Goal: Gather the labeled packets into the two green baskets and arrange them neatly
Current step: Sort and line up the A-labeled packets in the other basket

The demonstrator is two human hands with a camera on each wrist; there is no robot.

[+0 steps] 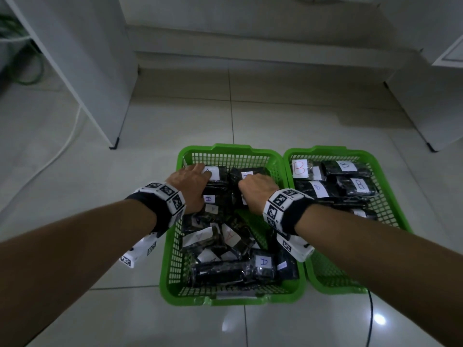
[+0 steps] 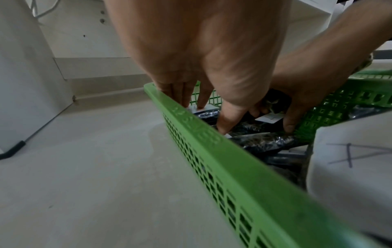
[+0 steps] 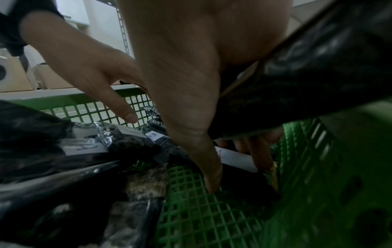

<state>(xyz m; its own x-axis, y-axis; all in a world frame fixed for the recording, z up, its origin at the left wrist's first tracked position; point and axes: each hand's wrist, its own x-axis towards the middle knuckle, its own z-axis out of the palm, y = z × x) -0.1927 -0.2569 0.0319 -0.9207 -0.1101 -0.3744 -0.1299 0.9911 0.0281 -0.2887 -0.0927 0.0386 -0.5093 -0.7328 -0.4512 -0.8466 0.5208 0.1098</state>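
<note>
Two green baskets sit side by side on tile: A basket (image 1: 175,246) under both hands, B basket (image 1: 400,196) just right of the right hand. Left hand (image 1: 188,181): fingers straight, tips pressing the far-left A packet (image 1: 215,175). Right hand (image 1: 255,191): thumb and fingers curled round the neighbouring packet (image 1: 246,172). Loose A packets (image 1: 260,264) lie jumbled behind the wrists; B packets (image 1: 355,186) lie flat in the B basket.

Plastic mesh baskets (image 1: 226,149), glossy (crinkly) film packets (image 1: 218,270)
</note>
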